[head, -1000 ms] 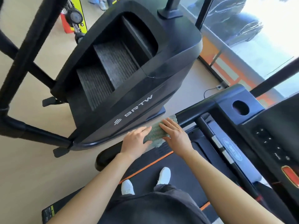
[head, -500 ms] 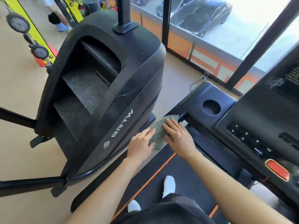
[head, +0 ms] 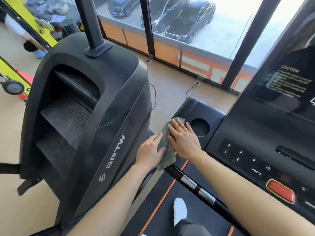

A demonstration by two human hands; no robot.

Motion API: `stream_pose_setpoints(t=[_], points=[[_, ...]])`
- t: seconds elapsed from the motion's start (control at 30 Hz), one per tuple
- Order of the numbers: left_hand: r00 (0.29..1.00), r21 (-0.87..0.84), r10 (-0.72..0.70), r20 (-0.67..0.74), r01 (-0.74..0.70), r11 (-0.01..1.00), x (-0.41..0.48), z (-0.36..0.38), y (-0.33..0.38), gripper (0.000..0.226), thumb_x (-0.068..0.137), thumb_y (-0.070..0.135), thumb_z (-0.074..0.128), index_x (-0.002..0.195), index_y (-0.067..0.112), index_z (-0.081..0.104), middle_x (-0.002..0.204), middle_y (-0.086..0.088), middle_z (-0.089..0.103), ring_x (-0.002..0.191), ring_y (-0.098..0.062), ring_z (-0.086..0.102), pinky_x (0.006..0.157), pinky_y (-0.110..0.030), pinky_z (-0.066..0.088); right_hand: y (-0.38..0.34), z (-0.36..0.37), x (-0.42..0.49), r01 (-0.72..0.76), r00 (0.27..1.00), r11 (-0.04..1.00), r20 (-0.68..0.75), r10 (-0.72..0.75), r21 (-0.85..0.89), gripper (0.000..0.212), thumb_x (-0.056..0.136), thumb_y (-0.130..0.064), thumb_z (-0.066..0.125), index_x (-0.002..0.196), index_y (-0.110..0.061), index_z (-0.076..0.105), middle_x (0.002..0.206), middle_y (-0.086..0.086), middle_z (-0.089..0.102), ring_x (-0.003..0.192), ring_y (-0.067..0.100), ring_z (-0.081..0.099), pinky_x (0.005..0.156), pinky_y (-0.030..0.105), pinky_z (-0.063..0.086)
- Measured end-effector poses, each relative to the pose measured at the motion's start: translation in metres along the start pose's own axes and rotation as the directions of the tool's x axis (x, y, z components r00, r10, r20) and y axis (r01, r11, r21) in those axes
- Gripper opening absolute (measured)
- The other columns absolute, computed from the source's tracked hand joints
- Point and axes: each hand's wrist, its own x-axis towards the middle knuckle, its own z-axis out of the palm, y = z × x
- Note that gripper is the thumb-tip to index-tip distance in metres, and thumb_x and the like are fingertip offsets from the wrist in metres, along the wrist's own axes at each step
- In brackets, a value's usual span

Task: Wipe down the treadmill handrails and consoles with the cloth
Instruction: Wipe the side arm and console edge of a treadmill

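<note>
Centrally in the head view, the green cloth (head: 166, 147) drapes over the handrail (head: 196, 186) where it joins the console (head: 255, 133). Its top edge lies just left of the cup hole (head: 199, 127), and its lower edge hangs off the rail. Both hands lie flat on it with straight fingers, gripping nothing: the left hand (head: 150, 151) on its left edge, the right hand (head: 184, 138) on its upper right part. The stair machine (head: 95, 116) stands just beside the left hand, leaving only a narrow gap. Bare floor (head: 170, 86) opens at upper centre, toward the window (head: 204, 31). Below the rail, at lower centre, a shoe (head: 179, 210) stands on the belt (head: 196, 223).
</note>
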Motion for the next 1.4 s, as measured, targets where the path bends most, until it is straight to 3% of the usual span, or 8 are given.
stream_pose_setpoints(t=[0.5, 0.57, 0.67, 0.83, 0.97, 1.07, 1.2, 1.4], points=[[0.995, -0.196, -0.006, 0.098, 0.025, 0.980, 0.084, 0.000, 0.033, 0.067, 0.101, 0.042, 0.058, 0.159, 0.025, 0.031, 0.160, 0.006, 0.040, 0.143, -0.018, 0.042, 0.112, -0.035, 0.038, 0.053, -0.046, 0.074, -0.059, 0.977, 0.997, 0.204, 0.067, -0.044, 0.056, 0.100, -0.026, 0.039, 0.155, -0.018, 0.035, 0.167, 0.007, 0.017, 0.155, 0.022, 0.005, 0.126, 0.041, 0.005], [0.996, -0.203, -0.003, 0.094, 0.022, 0.979, 0.077, -0.001, 0.028, 0.067, 0.100, 0.041, 0.060, 0.158, 0.025, 0.034, 0.159, 0.006, 0.041, 0.142, -0.019, 0.043, 0.112, -0.035, 0.038, 0.044, -0.045, 0.071, -0.041, 0.972, 0.997, 0.226, 0.055, -0.066, 0.059, 0.099, -0.033, 0.040, 0.155, -0.017, 0.035, 0.167, 0.009, 0.015, 0.155, 0.024, 0.005, 0.126, 0.041, 0.005], [0.998, -0.254, -0.016, 0.066, 0.033, 0.967, 0.047, 0.002, 0.006, 0.067, 0.096, 0.041, 0.066, 0.156, 0.027, 0.039, 0.157, 0.007, 0.044, 0.140, -0.018, 0.045, 0.111, -0.037, 0.041, 0.026, -0.039, 0.051, 0.028, 0.966, 0.996, 0.259, -0.005, -0.085, 0.063, 0.100, -0.048, 0.041, 0.156, -0.020, 0.033, 0.167, 0.008, 0.016, 0.155, 0.023, 0.006, 0.127, 0.041, 0.003], [0.999, -0.352, -0.046, 0.007, 0.046, 0.935, -0.017, 0.003, -0.038, 0.065, 0.087, 0.046, 0.074, 0.147, 0.034, 0.052, 0.150, 0.015, 0.051, 0.135, -0.012, 0.052, 0.107, -0.039, 0.046, -0.001, -0.028, 0.009, 0.214, 0.953, 0.976, 0.214, -0.216, 0.029, 0.066, 0.092, -0.026, 0.068, 0.151, -0.014, 0.043, 0.162, 0.013, 0.031, 0.152, 0.029, 0.020, 0.124, 0.041, 0.020], [0.995, -0.366, -0.102, -0.010, 0.091, 0.926, -0.055, -0.004, -0.062, 0.059, 0.087, 0.050, 0.074, 0.141, 0.037, 0.057, 0.145, 0.019, 0.055, 0.129, -0.011, 0.056, 0.102, -0.035, 0.048, -0.020, -0.014, -0.005, 0.275, 0.931, 0.962, 0.251, -0.266, 0.000, 0.067, 0.093, -0.035, 0.069, 0.152, -0.020, 0.043, 0.161, 0.013, 0.032, 0.153, 0.030, 0.021, 0.125, 0.044, 0.016], [0.988, -0.365, -0.156, -0.004, 0.144, 0.920, -0.081, -0.008, -0.081, 0.057, 0.086, 0.057, 0.071, 0.137, 0.035, 0.061, 0.136, 0.017, 0.062, 0.120, -0.013, 0.061, 0.096, -0.033, 0.050, -0.049, -0.007, -0.007, 0.322, 0.893, 0.947, 0.337, -0.298, -0.018, 0.063, 0.094, -0.041, 0.065, 0.151, -0.021, 0.046, 0.160, 0.014, 0.034, 0.152, 0.032, 0.021, 0.125, 0.050, 0.016], [0.970, -0.384, -0.239, 0.038, 0.235, 0.893, -0.110, -0.011, -0.104, 0.052, 0.082, 0.062, 0.072, 0.126, 0.035, 0.068, 0.124, 0.016, 0.069, 0.113, -0.013, 0.064, 0.093, -0.033, 0.050, -0.088, -0.005, -0.006, 0.394, 0.815, 0.919, 0.469, -0.341, -0.015, 0.057, 0.096, -0.052, 0.056, 0.145, -0.026, 0.046, 0.157, 0.007, 0.039, 0.151, 0.029, 0.022, 0.125, 0.043, 0.003], [0.937, -0.457, -0.343, 0.062, 0.332, 0.825, -0.130, -0.015, -0.122, 0.044, 0.078, 0.056, 0.081, 0.109, 0.026, 0.077, 0.117, 0.011, 0.072, 0.109, -0.012, 0.066, 0.093, -0.029, 0.049, -0.115, -0.003, 0.007, 0.467, 0.688, 0.884, 0.617, -0.382, 0.028, 0.052, 0.097, -0.063, 0.038, 0.137, -0.032, 0.050, 0.144, -0.010, 0.051, 0.145, 0.017, 0.034, 0.121, 0.056, -0.002]])
